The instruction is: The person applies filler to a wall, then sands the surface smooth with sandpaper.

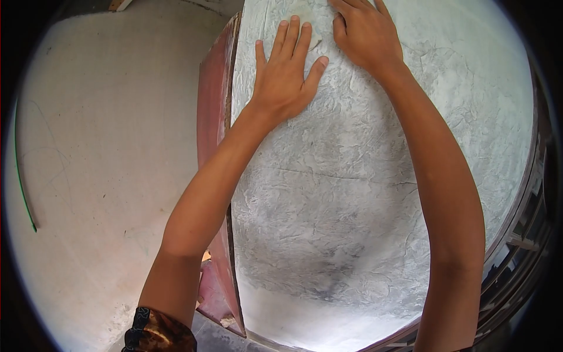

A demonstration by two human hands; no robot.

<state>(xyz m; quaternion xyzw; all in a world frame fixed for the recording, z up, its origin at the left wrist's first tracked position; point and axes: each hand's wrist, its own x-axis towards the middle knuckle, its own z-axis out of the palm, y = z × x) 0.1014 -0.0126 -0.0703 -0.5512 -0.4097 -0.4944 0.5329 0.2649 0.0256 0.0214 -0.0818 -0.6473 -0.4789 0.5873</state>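
My left hand lies on a large grey-white surface with a crinkled, streaky texture, its fingers spread and holding nothing. Just beyond its fingertips is a small pale patch with a darker edge. To the right, my right hand rests on the same surface near the top of the view. Its fingers stretch up and left, and the thumb is beside them. The upper edge of the view cuts off some of its fingertips. I see nothing in this hand. A fine crease runs across the surface between my forearms.
A reddish side panel with a dark rim borders the surface on the left. Past it is a plain beige floor or wall with a thin green strip. Dark slatted items stand along the right edge.
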